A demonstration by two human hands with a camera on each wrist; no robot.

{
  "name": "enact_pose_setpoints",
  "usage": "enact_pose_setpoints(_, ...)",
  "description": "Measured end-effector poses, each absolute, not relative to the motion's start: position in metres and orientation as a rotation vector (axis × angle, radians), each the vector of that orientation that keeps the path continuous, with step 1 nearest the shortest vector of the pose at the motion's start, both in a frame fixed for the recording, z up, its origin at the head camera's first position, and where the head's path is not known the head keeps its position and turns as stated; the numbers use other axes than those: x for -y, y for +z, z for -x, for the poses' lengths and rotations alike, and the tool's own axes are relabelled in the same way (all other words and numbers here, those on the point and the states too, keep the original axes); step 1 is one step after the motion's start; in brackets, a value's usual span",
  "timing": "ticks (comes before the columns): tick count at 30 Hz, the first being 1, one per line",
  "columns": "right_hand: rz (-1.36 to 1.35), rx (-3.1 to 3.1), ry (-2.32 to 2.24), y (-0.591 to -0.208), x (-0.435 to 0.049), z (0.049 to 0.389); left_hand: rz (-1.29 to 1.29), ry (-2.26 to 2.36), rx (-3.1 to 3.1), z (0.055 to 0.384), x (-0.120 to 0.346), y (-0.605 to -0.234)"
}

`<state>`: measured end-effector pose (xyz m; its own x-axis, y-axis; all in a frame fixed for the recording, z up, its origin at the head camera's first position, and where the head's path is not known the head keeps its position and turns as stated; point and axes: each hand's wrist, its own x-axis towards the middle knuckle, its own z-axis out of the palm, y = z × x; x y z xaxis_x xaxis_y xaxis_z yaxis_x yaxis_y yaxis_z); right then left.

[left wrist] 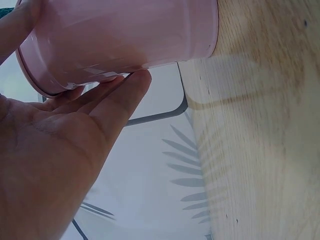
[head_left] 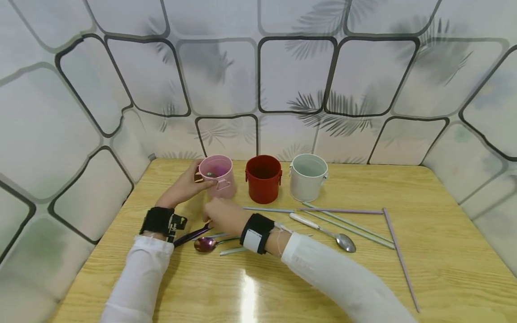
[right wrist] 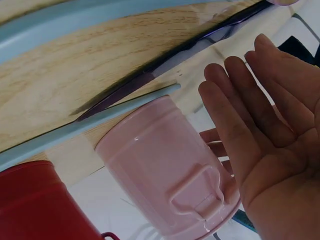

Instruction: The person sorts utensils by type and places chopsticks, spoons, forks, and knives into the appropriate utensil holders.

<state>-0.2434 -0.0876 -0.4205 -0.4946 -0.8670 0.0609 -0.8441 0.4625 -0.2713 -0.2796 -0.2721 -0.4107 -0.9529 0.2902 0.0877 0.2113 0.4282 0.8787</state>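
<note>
The left hand point(head_left: 183, 186) holds the pink bucket point(head_left: 226, 188) at its upper side, thumb at the front near the small handle and fingers behind. The bucket stands upright, and a small shiny greenish thing point(head_left: 211, 174) shows inside it. In the right wrist view, the right hand point(right wrist: 280, 115) has loosely bent fingers with nothing between them. It hovers in front of the bucket, nearest a dark purple table knife point(head_left: 191, 235) lying on the table. A purple-red shiny spoon point(head_left: 206, 244) lies just in front of the knife, its handle running toward the right forearm.
A red bucket point(head_left: 263, 184) and a white bucket point(head_left: 308, 179) stand in a row right of the pink one. A white-handled spoon point(head_left: 345, 242) lies to the right. Thin green sticks point(head_left: 351, 226) and purple sticks point(head_left: 400, 251) lie across the table point(head_left: 315, 291). Patterned cloth walls surround it.
</note>
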Motion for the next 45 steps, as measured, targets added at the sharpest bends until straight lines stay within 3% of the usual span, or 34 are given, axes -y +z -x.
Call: enact_pose_setpoints(45, 1.659, -2.617, -0.220, -0.427, 0.109, 0.240, -0.475, 1.591, -2.587, 0.282, 0.273, -0.413)
